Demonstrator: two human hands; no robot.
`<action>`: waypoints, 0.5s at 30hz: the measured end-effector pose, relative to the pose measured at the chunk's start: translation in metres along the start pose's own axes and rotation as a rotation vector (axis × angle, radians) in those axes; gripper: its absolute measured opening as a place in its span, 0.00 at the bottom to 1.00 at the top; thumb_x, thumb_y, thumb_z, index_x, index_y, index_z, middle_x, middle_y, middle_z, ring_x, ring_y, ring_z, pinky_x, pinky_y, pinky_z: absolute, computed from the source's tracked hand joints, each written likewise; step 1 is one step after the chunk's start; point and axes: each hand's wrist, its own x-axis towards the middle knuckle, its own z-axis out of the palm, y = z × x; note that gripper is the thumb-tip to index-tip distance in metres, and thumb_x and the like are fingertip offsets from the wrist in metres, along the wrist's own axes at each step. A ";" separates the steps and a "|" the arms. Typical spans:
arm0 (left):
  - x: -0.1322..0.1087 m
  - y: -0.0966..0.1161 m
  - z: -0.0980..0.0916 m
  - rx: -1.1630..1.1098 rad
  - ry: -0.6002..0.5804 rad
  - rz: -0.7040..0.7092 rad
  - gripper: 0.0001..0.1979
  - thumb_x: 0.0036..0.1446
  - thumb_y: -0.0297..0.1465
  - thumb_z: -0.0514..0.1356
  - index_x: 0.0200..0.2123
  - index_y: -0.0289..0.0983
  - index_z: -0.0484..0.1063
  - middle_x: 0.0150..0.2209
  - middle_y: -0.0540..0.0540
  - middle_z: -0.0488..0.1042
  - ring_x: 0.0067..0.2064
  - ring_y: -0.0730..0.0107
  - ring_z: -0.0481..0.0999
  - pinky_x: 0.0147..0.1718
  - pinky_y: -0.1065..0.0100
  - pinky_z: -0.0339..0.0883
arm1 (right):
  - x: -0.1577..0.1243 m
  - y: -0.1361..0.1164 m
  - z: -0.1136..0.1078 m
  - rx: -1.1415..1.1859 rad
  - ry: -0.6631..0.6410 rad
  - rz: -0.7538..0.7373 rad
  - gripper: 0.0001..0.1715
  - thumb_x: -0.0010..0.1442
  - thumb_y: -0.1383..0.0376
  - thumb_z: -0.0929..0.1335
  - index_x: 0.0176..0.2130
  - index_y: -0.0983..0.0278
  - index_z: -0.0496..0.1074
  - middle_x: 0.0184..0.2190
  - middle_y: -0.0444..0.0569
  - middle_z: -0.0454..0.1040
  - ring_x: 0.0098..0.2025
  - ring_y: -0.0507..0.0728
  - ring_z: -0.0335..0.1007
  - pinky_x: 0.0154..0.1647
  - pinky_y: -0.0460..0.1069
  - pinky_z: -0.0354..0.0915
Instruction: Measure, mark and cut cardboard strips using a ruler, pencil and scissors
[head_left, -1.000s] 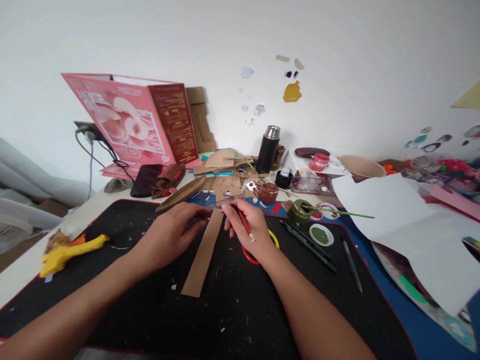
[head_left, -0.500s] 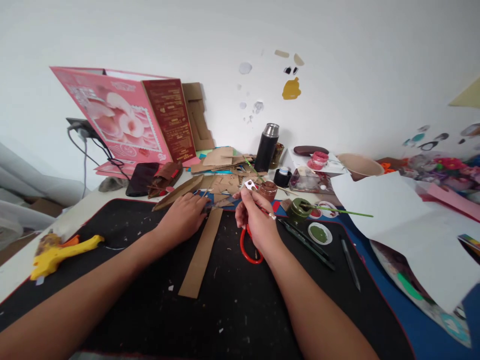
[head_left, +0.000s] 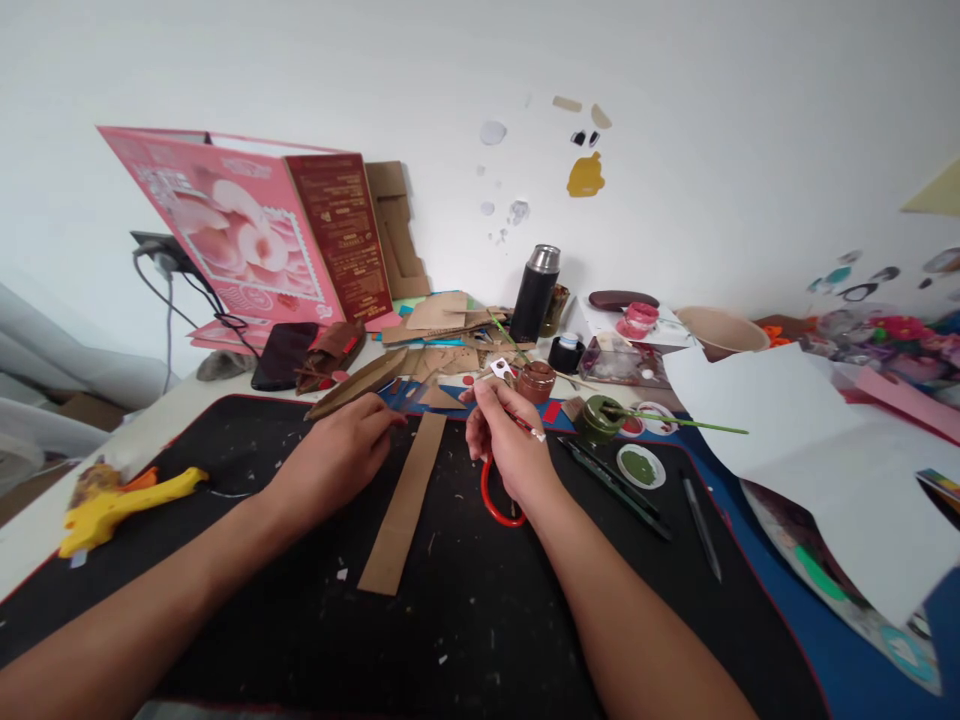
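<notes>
My left hand (head_left: pixel 341 445) is over the mat's back left part, fingers curled together near the cardboard scraps; what they pinch, if anything, is hidden. Beside it a long cardboard strip (head_left: pixel 403 505) lies flat on the black mat (head_left: pixel 300 620). My right hand (head_left: pixel 514 440) is closed round a slim dark-red tool (head_left: pixel 517 418) with a whitish end. A small white piece with a dark hole (head_left: pixel 501 368) shows at the thumb tip; I cannot tell whether it belongs to that tool. Below the palm a red loop handle (head_left: pixel 496 508) shows, the rest covered by the hand.
Cardboard scraps (head_left: pixel 442 315) are heaped at the back, near a black flask (head_left: pixel 535 292). Open paint jars (head_left: pixel 600 418) and a green lid (head_left: pixel 640 466) stand right. A yellow glue gun (head_left: pixel 124 507) lies left. White paper sheets (head_left: pixel 817 450) cover the far right.
My left hand has drawn back from the scraps toward the left, its fingers now more curled. A triangular cardboard scrap behind the strip now shows more clearly. My right hand has barely moved.
</notes>
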 end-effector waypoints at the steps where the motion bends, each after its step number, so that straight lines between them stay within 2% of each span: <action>1: -0.007 0.003 -0.005 0.019 0.011 0.007 0.18 0.72 0.32 0.50 0.50 0.37 0.81 0.47 0.38 0.79 0.47 0.53 0.81 0.49 0.55 0.76 | 0.000 0.000 0.000 -0.004 -0.002 0.003 0.28 0.64 0.38 0.73 0.37 0.60 0.77 0.18 0.39 0.70 0.15 0.49 0.64 0.14 0.44 0.53; 2: -0.015 0.006 -0.010 0.032 0.003 0.019 0.18 0.72 0.31 0.50 0.51 0.39 0.81 0.47 0.38 0.79 0.48 0.52 0.80 0.49 0.54 0.76 | -0.001 0.000 0.000 -0.009 -0.002 0.006 0.28 0.64 0.39 0.73 0.37 0.60 0.77 0.18 0.39 0.70 0.16 0.49 0.65 0.14 0.44 0.53; 5: -0.039 0.021 -0.019 0.042 -0.133 0.108 0.19 0.70 0.26 0.52 0.55 0.43 0.79 0.48 0.40 0.79 0.48 0.53 0.79 0.49 0.54 0.77 | -0.002 0.001 0.001 -0.024 -0.003 0.010 0.28 0.65 0.39 0.72 0.38 0.61 0.77 0.18 0.39 0.71 0.16 0.49 0.65 0.15 0.44 0.54; 9: -0.060 0.043 -0.013 -0.011 -0.272 0.260 0.19 0.69 0.22 0.54 0.55 0.43 0.78 0.44 0.43 0.78 0.44 0.59 0.79 0.46 0.59 0.78 | -0.002 0.005 0.002 -0.043 -0.031 -0.001 0.30 0.64 0.37 0.72 0.37 0.61 0.77 0.19 0.40 0.72 0.16 0.50 0.66 0.14 0.45 0.53; 12: -0.063 0.048 -0.007 -0.106 -0.216 0.310 0.15 0.74 0.32 0.58 0.60 0.43 0.77 0.47 0.41 0.80 0.47 0.57 0.81 0.50 0.58 0.78 | -0.001 0.008 0.001 -0.053 -0.053 0.007 0.30 0.63 0.37 0.73 0.37 0.61 0.77 0.19 0.40 0.72 0.16 0.50 0.66 0.14 0.44 0.52; 15: -0.060 0.035 -0.004 -0.158 -0.126 0.217 0.18 0.75 0.39 0.57 0.62 0.44 0.78 0.55 0.39 0.81 0.55 0.54 0.82 0.58 0.56 0.77 | 0.000 0.010 0.000 -0.059 -0.056 0.027 0.30 0.63 0.37 0.73 0.37 0.61 0.78 0.19 0.41 0.73 0.15 0.50 0.66 0.14 0.44 0.52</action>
